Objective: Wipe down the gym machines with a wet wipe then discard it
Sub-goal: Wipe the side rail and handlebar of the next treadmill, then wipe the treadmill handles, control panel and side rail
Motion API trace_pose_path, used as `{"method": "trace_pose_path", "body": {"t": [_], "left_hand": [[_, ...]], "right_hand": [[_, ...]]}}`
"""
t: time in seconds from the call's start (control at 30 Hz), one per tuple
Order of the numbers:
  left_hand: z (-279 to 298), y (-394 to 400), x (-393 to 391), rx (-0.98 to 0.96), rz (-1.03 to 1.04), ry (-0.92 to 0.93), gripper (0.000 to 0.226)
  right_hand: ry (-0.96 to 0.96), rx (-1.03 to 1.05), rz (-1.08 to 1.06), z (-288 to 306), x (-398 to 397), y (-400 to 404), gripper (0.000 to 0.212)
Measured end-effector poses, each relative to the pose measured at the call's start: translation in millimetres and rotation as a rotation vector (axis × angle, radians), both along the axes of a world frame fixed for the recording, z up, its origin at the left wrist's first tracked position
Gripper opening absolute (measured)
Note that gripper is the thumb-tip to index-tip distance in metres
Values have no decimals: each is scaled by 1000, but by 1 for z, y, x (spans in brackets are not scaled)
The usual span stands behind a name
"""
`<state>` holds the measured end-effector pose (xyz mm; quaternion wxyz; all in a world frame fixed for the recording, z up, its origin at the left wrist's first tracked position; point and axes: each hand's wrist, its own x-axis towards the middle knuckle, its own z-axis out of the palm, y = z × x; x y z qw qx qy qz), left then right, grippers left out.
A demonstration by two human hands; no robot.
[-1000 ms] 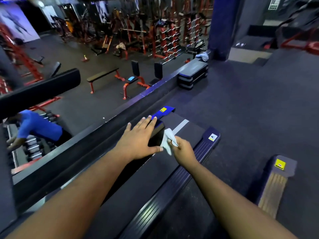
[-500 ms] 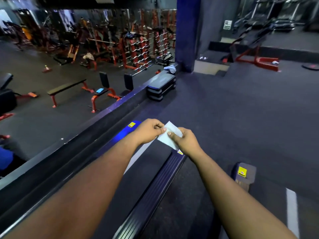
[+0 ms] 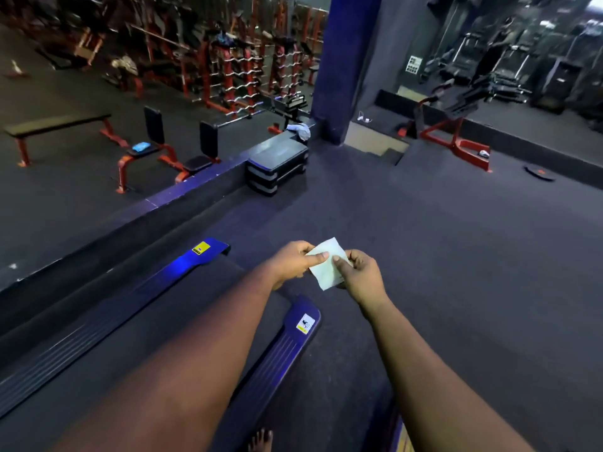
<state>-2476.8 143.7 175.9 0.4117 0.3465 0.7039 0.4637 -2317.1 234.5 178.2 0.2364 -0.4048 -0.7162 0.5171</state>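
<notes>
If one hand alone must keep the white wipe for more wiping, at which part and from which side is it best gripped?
Probably the near lower corner of the wipe, which hangs free. The left hand pinches its left edge and the right hand its right edge, so the sheet is spread almost flat. A grip from below, gathering the loose corner into the palm, would bunch it for wiping.

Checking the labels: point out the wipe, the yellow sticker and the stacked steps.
wipe [image 3: 327,269], head view, middle of the sheet.
yellow sticker [image 3: 201,247], head view, sticker's centre.
stacked steps [image 3: 277,154], head view, top platform.
</notes>
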Motion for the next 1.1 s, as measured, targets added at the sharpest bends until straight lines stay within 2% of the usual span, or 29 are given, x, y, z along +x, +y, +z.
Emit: {"method": "trace_pose_path", "body": {"t": [0.1,0.23,0.37,0.53,0.67,0.93,1.03,1.1], "left_hand": [[0,16,-43,13,59,-82,32],[13,21,-99,112,226,-177,16],[35,11,-147,193,378,-108,21],[54,-5,-198,263,532,-37,7],[65,-18,-240,258,641,-1,17],[60,-3,-352,235,917,-13,12],[86,13,-399,210,956,-17,2],[113,24,-425,195,986,-25,7]], "right_hand": [[47,-69,35,11,-48,21,12],[94,-141,111,25,-111,41,7],[130,-214,258,37,-170,50,17],[134,-233,436,55,-252,52,26],[173,-214,565,61,-322,52,39],[207,-359,717,56,-470,73,19],[199,-396,733,77,-526,88,11],[186,-427,763,103,-560,94,8]]}}
